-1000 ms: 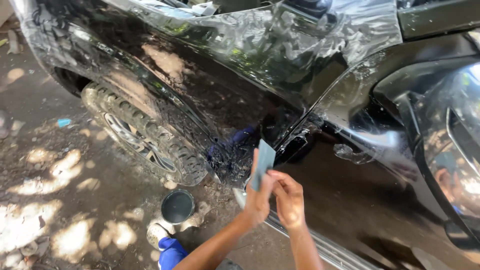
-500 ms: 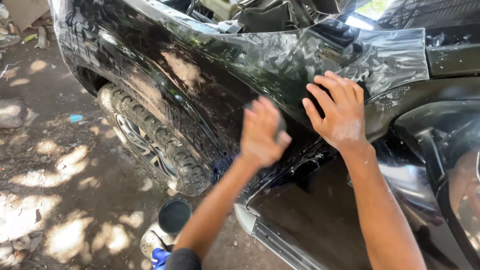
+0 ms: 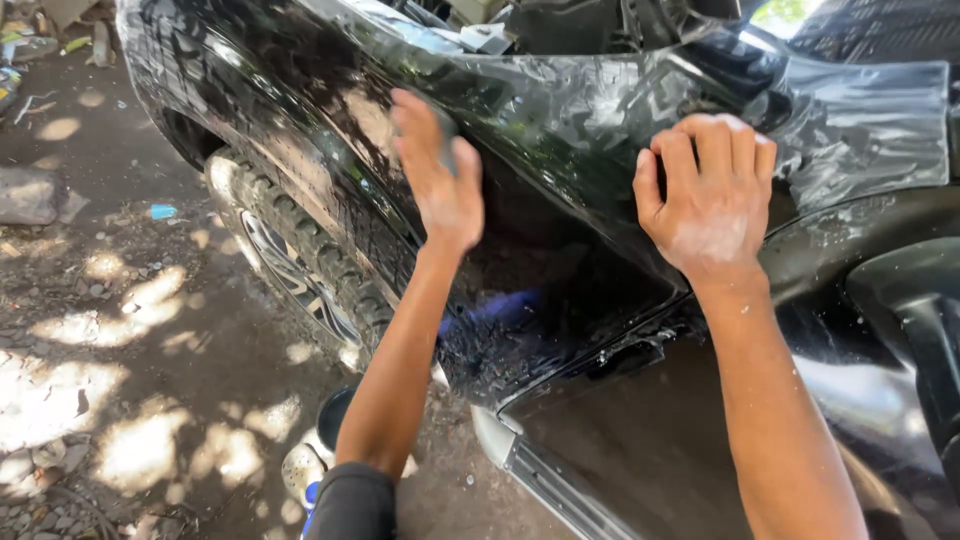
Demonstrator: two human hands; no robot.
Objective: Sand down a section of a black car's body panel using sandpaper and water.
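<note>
Two hands — left and right — both on one black car body. One sheet of clear film. One knobby tyre. One round container on the ground — one flat stone.

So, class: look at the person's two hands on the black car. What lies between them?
In the head view, only glossy black car panel under wrinkled clear film lies between the left hand and the right hand; no tool or other thing sits there.
</note>
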